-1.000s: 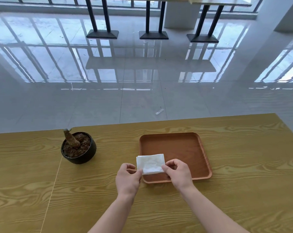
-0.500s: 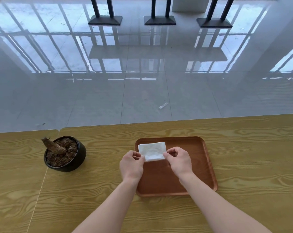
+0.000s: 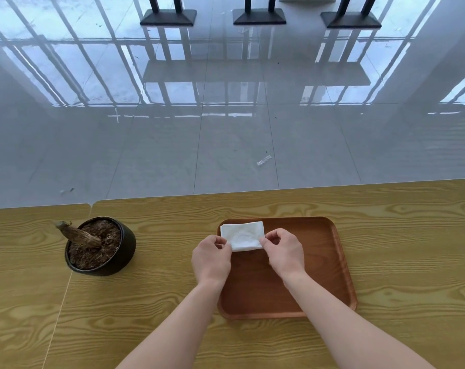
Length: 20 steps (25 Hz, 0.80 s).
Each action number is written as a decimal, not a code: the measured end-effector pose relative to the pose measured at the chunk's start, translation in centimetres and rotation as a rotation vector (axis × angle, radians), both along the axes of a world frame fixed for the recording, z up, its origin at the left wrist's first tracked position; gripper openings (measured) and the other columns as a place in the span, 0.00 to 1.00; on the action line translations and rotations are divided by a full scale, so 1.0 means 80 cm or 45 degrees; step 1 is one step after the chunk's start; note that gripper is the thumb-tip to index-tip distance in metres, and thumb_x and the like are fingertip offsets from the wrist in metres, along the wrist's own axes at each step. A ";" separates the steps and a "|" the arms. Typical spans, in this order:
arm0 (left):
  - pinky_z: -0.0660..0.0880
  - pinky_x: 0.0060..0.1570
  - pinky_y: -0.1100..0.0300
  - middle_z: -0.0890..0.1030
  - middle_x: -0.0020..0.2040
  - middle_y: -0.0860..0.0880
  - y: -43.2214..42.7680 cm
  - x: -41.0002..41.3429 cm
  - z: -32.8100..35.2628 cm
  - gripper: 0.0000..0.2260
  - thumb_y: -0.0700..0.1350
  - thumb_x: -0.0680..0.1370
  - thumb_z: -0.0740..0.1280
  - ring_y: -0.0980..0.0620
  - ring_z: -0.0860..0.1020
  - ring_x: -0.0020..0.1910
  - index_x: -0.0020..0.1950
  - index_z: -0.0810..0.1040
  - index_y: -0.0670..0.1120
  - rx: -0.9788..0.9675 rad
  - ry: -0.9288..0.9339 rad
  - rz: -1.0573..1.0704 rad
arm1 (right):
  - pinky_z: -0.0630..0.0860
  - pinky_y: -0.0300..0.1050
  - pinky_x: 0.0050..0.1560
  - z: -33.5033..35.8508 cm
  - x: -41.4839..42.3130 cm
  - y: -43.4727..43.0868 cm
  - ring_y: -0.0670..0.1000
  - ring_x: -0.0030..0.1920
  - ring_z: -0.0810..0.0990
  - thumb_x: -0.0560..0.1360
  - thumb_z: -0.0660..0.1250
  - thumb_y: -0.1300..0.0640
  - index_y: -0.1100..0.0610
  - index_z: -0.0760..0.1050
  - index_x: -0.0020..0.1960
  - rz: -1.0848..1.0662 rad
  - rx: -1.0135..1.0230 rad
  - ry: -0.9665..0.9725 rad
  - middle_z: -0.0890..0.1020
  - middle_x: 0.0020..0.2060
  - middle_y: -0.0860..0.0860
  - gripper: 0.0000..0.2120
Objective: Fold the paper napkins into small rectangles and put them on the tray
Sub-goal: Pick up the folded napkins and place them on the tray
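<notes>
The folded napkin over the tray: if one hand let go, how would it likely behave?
The folded napkin looks thin and soft, so its free side would probably droop. It is likely very light: the left hand and right hand pinch it only by fingertips. Over the tray, it would probably land quietly.

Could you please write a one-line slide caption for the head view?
Both hands, left hand and right hand, pinch a folded napkin at the tray's far left corner.

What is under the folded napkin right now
The far left corner of the wooden tray lies under the napkin. Left hand and right hand pinch its near corners; whether it rests flat there cannot be seen.
</notes>
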<state>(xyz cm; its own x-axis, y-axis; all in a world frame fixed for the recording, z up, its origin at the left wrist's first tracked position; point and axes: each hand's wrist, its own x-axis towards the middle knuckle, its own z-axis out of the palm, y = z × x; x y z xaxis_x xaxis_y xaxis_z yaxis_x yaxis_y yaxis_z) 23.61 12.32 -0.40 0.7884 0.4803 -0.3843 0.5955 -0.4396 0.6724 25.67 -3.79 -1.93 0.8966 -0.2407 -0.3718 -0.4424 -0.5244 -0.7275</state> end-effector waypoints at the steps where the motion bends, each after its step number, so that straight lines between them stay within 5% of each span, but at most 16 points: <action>1: 0.69 0.34 0.63 0.82 0.38 0.57 -0.001 0.000 0.000 0.05 0.48 0.74 0.71 0.58 0.79 0.37 0.47 0.84 0.49 0.015 -0.008 -0.018 | 0.82 0.56 0.46 0.000 0.000 0.001 0.52 0.39 0.83 0.75 0.72 0.50 0.50 0.79 0.43 -0.001 -0.016 0.002 0.83 0.38 0.46 0.05; 8: 0.74 0.50 0.59 0.84 0.54 0.50 -0.002 -0.003 -0.002 0.15 0.44 0.74 0.70 0.50 0.81 0.53 0.61 0.81 0.48 0.200 -0.011 -0.233 | 0.78 0.49 0.46 -0.001 0.003 0.006 0.48 0.41 0.80 0.76 0.71 0.50 0.50 0.79 0.44 0.014 -0.139 -0.032 0.82 0.37 0.44 0.05; 17: 0.76 0.38 0.57 0.73 0.51 0.52 0.000 -0.013 -0.002 0.10 0.47 0.77 0.69 0.52 0.75 0.48 0.58 0.79 0.51 0.525 -0.110 -0.540 | 0.78 0.44 0.45 0.001 -0.009 -0.004 0.45 0.44 0.80 0.73 0.73 0.47 0.47 0.75 0.51 0.077 -0.025 -0.102 0.81 0.41 0.43 0.10; 20: 0.74 0.34 0.58 0.75 0.50 0.51 0.005 -0.017 -0.007 0.08 0.45 0.76 0.72 0.51 0.75 0.49 0.54 0.80 0.48 0.593 -0.199 -0.647 | 0.77 0.44 0.42 0.000 -0.018 -0.009 0.44 0.41 0.79 0.71 0.75 0.50 0.47 0.72 0.53 0.238 -0.194 -0.184 0.80 0.41 0.43 0.16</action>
<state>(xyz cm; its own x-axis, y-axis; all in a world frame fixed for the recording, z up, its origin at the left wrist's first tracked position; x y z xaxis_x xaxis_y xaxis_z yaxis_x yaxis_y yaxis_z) 22.26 12.73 -0.93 0.9878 0.1253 -0.0922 0.1523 -0.9003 0.4078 24.22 -4.47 -1.95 0.9718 -0.1094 -0.2087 -0.2248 -0.6956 -0.6823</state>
